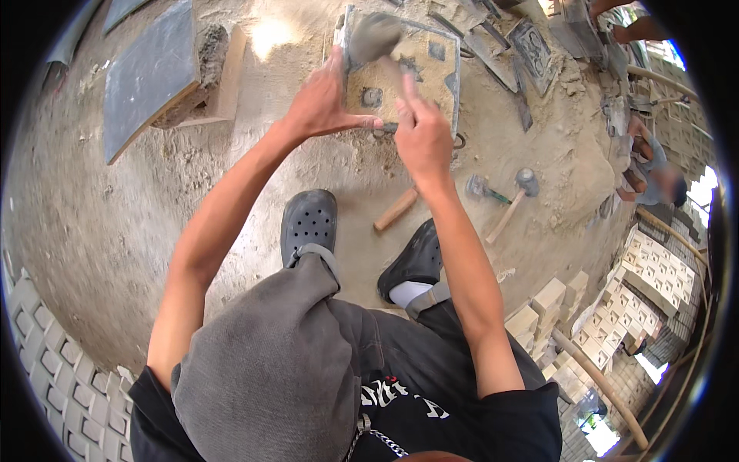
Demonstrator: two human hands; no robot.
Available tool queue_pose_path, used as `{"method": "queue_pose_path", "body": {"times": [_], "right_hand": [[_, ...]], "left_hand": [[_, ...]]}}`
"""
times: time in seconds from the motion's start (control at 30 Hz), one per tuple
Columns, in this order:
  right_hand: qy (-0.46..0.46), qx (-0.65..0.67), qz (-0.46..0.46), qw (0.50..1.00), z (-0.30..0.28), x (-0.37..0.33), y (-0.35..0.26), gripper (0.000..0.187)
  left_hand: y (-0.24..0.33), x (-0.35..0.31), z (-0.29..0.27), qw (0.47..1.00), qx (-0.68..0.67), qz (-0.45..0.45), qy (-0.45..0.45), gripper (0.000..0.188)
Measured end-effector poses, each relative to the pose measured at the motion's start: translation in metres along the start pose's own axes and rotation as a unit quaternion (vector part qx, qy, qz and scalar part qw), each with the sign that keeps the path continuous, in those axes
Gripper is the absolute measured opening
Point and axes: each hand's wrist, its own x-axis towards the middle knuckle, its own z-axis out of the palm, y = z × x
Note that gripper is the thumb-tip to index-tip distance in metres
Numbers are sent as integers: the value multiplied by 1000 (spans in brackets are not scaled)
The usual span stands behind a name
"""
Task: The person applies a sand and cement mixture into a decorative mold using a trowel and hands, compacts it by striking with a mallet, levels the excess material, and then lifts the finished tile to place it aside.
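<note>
- Setting: open-air work yard with a sandy dirt floor (115, 231), sunlit at upper centre of the frame.
- One square metal mould frame (450, 73), upper centre, lying on the ground and packed with sandy material; two small square blocks show inside it.
- One left hand (323, 104), thumb stretched along the frame's lower edge, fingers closed over a blurred grey lump (375, 36) at the frame's upper left corner.
- One right hand (422, 135), fingers curled, one finger raised; whether it grips anything cannot be told.
- Two mallets (508, 196), right of centre, lying just beside each other.
- One short wooden block (396, 209), centre.
- Two dark perforated clogs (309, 223), centre, on the wearer's feet.
- One dark slab (150, 73), upper left, propped on a block.
- Stacks of moulded blocks (654, 277), right edge; too many to count.
- One other person (654, 165), right edge, crouching.
</note>
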Motion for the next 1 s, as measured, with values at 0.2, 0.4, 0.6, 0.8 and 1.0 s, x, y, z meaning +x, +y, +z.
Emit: {"method": "queue_pose_path", "body": {"times": [0.2, 0.4, 0.6, 0.8, 1.0], "right_hand": [[-2, -34, 4, 999, -18, -10, 14, 44], [26, 2, -8, 1000, -19, -15, 4, 44], [41, 3, -4, 999, -27, -23, 16, 44], [16, 3, -36, 999, -29, -34, 8, 46], [-26, -15, -35, 999, -24, -43, 8, 48]], "left_hand": [[-7, -3, 0, 1000, 8, 20, -5, 161], [-14, -5, 3, 998, -27, 49, -3, 161], [-12, -18, -3, 996, -53, 10, -78, 161], [-13, -19, -6, 997, -21, 8, -75, 161], [-11, -15, -15, 995, 7, 4, -99, 164]]}}
